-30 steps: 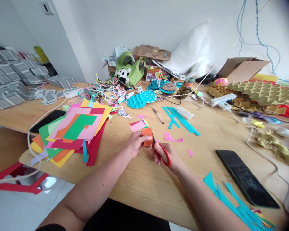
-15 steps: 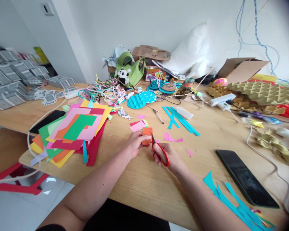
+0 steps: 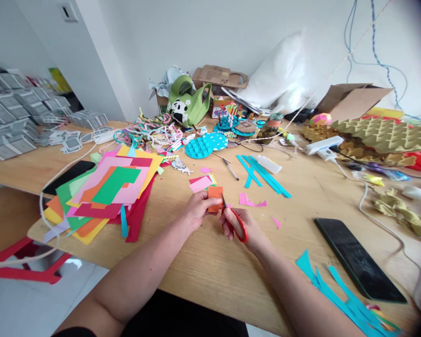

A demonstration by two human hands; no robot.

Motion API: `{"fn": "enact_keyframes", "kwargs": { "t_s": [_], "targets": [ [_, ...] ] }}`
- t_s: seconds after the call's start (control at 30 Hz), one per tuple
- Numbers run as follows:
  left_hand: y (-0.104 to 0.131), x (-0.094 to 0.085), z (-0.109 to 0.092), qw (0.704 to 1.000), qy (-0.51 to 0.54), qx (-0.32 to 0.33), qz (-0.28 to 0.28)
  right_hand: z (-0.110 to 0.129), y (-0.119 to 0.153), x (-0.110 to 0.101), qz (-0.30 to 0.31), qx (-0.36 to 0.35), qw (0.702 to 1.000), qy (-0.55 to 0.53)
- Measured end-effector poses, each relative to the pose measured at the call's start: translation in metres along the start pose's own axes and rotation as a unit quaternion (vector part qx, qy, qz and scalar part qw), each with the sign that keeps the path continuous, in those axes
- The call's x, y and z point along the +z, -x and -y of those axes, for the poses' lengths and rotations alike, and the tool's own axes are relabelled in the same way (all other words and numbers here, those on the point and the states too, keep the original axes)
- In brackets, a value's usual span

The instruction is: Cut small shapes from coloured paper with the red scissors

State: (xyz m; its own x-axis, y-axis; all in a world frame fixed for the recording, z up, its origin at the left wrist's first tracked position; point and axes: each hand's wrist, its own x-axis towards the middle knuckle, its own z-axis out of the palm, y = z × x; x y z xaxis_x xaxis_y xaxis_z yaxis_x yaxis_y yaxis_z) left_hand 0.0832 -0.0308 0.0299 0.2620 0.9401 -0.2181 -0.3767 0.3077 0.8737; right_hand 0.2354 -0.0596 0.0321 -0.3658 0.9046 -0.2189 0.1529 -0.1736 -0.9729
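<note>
My left hand (image 3: 198, 209) pinches a small orange paper piece (image 3: 214, 193) between thumb and fingers, above the middle of the wooden table (image 3: 196, 262). My right hand (image 3: 243, 225) is closed round the red handles of a pair of scissors (image 3: 241, 228). The dark blades point up and lie at the right edge of the orange paper. Just behind my left hand is a small stack of pink and red paper pieces (image 3: 200, 184). Pink paper scraps (image 3: 247, 200) lie to the right of the blades.
Coloured sheets (image 3: 115, 185) are piled at the left. Blue strips (image 3: 266, 175) and a pen (image 3: 230, 169) lie behind my hands. A black phone (image 3: 359, 260) and more blue strips (image 3: 347, 299) are at the right. A green bag (image 3: 189, 104) stands at the back.
The orange paper and both hands have shifted very slightly to the right. The holds on the paper and scissors look the same.
</note>
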Motion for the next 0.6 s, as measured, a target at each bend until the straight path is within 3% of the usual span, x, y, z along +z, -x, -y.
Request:
{"fn": "enact_keyframes", "kwargs": {
  "t_s": [0.6],
  "targets": [
    [0.0016, 0.0045, -0.0058, 0.999, 0.02, -0.014, -0.035, -0.0051, -0.0016, -0.0025, 0.001, 0.005, 1.0, 0.027]
  ]
}}
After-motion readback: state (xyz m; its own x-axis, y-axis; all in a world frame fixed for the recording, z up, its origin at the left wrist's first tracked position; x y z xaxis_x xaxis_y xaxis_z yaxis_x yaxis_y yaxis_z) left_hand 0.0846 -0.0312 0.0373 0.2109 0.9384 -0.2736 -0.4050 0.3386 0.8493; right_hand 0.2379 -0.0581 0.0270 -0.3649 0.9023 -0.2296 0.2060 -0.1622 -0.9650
